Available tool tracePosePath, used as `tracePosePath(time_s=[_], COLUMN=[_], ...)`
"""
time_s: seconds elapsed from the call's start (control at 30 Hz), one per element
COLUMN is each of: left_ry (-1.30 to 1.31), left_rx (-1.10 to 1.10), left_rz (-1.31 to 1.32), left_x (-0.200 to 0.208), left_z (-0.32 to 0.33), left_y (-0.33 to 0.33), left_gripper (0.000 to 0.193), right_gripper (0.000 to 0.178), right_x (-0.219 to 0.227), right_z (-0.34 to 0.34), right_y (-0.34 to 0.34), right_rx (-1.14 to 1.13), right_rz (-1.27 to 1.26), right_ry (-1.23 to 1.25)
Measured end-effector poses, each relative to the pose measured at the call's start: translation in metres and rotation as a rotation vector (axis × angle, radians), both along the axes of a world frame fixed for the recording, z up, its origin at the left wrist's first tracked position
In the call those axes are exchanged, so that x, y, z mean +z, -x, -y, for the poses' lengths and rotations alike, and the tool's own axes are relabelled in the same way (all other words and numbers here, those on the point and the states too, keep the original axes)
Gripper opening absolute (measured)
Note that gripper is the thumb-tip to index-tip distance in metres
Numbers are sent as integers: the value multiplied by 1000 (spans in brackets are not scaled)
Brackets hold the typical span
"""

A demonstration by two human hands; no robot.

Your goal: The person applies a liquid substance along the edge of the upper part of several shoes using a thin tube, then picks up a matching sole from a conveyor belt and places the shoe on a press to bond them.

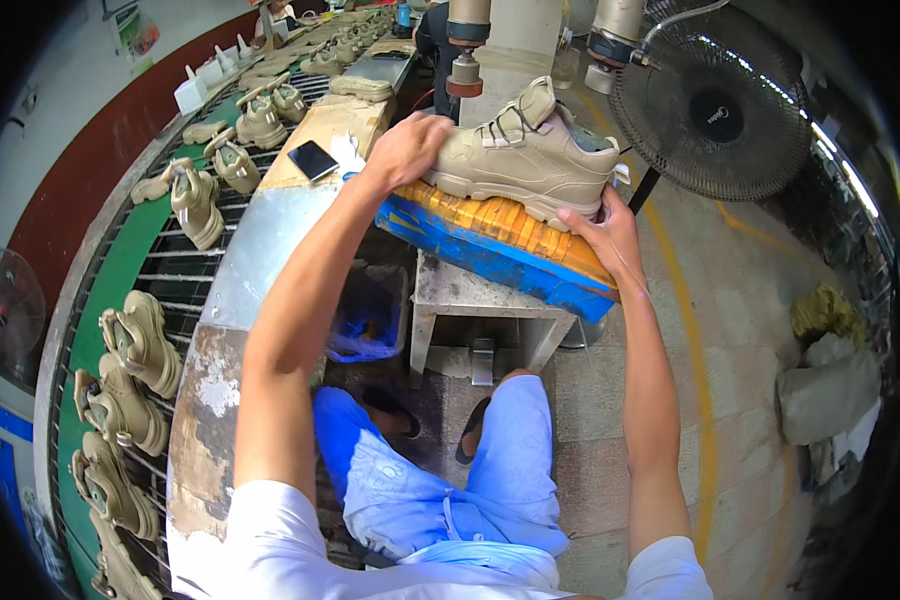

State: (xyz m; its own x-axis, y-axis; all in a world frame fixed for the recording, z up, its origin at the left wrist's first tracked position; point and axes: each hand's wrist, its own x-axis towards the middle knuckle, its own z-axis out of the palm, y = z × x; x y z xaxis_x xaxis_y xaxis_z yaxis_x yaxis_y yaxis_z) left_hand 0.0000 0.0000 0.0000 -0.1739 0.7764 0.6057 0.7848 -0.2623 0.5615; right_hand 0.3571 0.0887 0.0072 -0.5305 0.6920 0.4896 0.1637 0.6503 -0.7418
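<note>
You grip a beige shoe point(525, 160) on or just above the orange-topped blue block point(500, 262), left hand point(408, 152) over the toe and right hand point(607, 235) cupping the heel, a two-ended hold that likely keeps it steady along the block.

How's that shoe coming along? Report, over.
Left hand at toe, right hand at heel. Beige shoe over orange-topped blue block. Red-tipped cylinder hanging nearby, clearance unclear.
</note>
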Motion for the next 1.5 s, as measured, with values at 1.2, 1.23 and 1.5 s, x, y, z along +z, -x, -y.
tracePosePath(time_s=[1.2,1.23,1.5], left_ry=[338,345,105], left_rx=[-369,-363,99], left_rz=[363,352,567], left_x=[-2,-2,-24], left_z=[107,111,179], left_y=[28,25,-88], left_gripper=[91,90,75], right_gripper=[83,82,59], right_x=[-50,-53,-166], right_z=[10,12,72], right_y=[7,6,-75], right_rx=[140,144,-391], right_rz=[-88,-129,-517], right_ry=[119,87,516])
